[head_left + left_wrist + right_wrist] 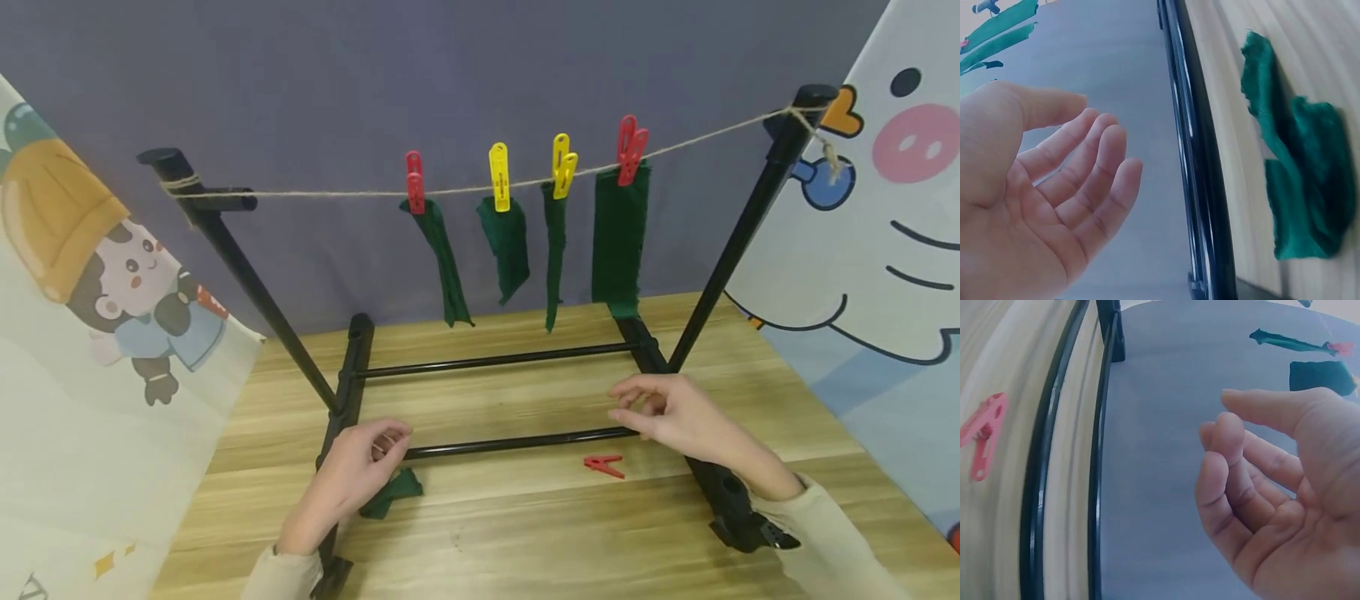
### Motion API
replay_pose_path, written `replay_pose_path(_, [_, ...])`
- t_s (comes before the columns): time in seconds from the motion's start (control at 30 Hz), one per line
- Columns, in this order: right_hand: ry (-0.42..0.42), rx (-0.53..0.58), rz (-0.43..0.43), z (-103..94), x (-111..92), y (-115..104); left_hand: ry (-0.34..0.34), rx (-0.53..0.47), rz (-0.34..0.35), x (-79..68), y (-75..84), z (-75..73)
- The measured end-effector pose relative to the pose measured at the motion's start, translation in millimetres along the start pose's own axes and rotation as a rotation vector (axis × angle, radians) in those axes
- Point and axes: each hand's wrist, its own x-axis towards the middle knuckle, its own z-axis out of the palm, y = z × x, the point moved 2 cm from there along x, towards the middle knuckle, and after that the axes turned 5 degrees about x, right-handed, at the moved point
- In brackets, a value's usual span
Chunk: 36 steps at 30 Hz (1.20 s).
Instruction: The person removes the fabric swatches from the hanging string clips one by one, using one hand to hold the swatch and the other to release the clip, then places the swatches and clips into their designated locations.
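Observation:
My left hand (348, 473) hovers over the rack's left side with loosely bent fingers and nothing in them. Just beside it on the table lies a crumpled dark green cloth (393, 493), seen whole as a folded strip (1300, 162) in the left wrist view. My right hand (678, 417) hangs near the rack's right side, its fingers relaxed and a gap between thumb and fingertips (1230, 434). To its left, a red clothespin (603, 466) lies on the wood, also in the right wrist view.
A twine line (322, 194) runs between two black posts (258, 300). Several green cloths (621, 237) hang from it by red clothespins (415, 183) and yellow clothespins (499, 177). Black crossbars (517, 442) span the rack low over the wooden table (510, 533). A grey wall stands behind.

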Motion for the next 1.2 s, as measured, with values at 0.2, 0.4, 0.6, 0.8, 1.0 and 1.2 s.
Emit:
replay_pose_path(0.2, [0.021,-0.026,-0.028,-5.1,6.7,-12.0,0.000,0.000,0.000,7.9,4.1,1.8])
replay_pose_path(0.4, [0.047,-0.052,-0.076,-11.3,11.5,-21.9,0.023,-0.036,0.016,12.5,3.5,1.7])
replay_pose_path(0.6, [0.057,-0.059,-0.102,-17.1,17.1,-32.9,0.056,-0.062,0.053,18.6,5.3,0.6])
replay_pose_path(0.8, [0.093,-0.072,-0.179,-22.5,24.1,-46.4,0.073,-0.081,0.062,24.5,12.7,-0.6])
replay_pose_path(1.0, [0.087,-0.079,-0.169,-25.1,30.8,-60.2,0.059,-0.105,0.057,29.9,20.0,0.9])
replay_pose_path(1.2, [0.088,-0.118,-0.139,-27.7,34.6,-74.3,0.072,-0.105,0.065,36.5,25.8,-4.1])
